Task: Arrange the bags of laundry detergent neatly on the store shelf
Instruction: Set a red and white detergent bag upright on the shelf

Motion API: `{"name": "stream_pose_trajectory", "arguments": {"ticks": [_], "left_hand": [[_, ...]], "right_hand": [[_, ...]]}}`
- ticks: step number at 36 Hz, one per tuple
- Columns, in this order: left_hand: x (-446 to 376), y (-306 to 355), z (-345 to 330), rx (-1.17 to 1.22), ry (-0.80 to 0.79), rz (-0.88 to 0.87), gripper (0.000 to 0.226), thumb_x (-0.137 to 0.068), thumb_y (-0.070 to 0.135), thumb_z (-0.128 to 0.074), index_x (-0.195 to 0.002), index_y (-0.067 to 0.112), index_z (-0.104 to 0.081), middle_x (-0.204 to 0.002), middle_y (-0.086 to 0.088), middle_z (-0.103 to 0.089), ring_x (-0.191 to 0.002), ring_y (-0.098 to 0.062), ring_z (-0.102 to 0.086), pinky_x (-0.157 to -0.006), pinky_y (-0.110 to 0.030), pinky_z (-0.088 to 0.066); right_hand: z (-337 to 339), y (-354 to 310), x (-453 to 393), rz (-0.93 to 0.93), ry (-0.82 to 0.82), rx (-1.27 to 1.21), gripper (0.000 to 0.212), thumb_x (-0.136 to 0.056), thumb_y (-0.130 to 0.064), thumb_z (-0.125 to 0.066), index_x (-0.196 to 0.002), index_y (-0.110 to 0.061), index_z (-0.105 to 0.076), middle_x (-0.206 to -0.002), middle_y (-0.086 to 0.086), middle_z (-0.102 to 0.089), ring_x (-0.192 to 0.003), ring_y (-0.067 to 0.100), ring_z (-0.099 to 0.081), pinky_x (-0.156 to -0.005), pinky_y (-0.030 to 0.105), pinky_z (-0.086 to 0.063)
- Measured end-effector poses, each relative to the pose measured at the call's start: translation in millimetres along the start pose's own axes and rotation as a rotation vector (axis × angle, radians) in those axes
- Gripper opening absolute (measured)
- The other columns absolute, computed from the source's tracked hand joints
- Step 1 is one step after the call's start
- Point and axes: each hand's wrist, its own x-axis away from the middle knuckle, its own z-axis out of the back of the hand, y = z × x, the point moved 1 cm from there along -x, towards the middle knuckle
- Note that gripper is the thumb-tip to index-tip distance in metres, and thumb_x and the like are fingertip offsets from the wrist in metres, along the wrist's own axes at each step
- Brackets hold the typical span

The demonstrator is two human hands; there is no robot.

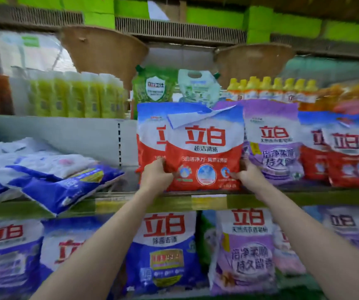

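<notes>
Both hands hold one red and white detergent bag that stands upright at the front edge of the middle shelf: the left hand is clamped on its lower left corner and the right hand on its lower right corner. Its top flap is folded down. Just behind it stands a second red bag, a purple bag stands beside it on the right, and blue bags lie flat at the left of the shelf.
</notes>
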Motion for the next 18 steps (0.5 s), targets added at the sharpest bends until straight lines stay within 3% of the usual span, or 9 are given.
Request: {"name": "stream_pose_trajectory", "arguments": {"ticks": [3,7,13,18], "left_hand": [[6.7,-6.2,0.6,0.078,-0.025,-0.004,0.036,-0.079,0.034,-0.072,-0.105,0.009,-0.064,-0.105,-0.004,-0.069,-0.099,-0.025,-0.063,-0.088,-0.036,-0.051],[10.7,-7.9,-0.3,0.061,-0.006,-0.018,0.033,-0.081,0.032,-0.070,-0.102,0.009,-0.063,-0.103,-0.006,-0.067,-0.099,-0.025,-0.062,-0.081,-0.031,-0.046],[15.6,-0.3,3.3,0.103,-0.077,0.006,0.042,-0.084,0.030,-0.067,-0.119,0.008,-0.056,-0.120,-0.007,-0.062,-0.108,-0.022,-0.059,-0.082,-0.027,-0.044],[16.8,1.0,4.3,0.079,-0.122,-0.007,0.041,-0.084,0.029,-0.067,-0.119,0.011,-0.054,-0.124,-0.006,-0.061,-0.111,-0.023,-0.059,-0.094,-0.037,-0.050]], "right_hand": [[-3.3,-1.7,3.1,0.012,0.028,0.109,0.055,-0.080,-0.019,-0.070,-0.130,-0.011,-0.048,-0.126,0.014,-0.060,-0.115,0.033,-0.057,-0.101,0.049,-0.043],[-2.3,-11.4,16.8,0.054,0.075,0.216,0.052,-0.084,-0.023,-0.069,-0.129,-0.008,-0.048,-0.128,0.013,-0.059,-0.117,0.031,-0.055,-0.102,0.045,-0.042],[-6.8,-8.9,26.4,0.115,0.226,0.276,0.052,-0.082,-0.022,-0.071,-0.124,-0.003,-0.047,-0.129,0.016,-0.054,-0.120,0.030,-0.051,-0.101,0.039,-0.038],[-17.6,-15.8,37.7,0.271,0.369,0.469,0.047,-0.082,-0.013,-0.069,-0.121,-0.002,-0.045,-0.128,0.016,-0.044,-0.122,0.027,-0.039,-0.100,0.034,-0.033]]}}
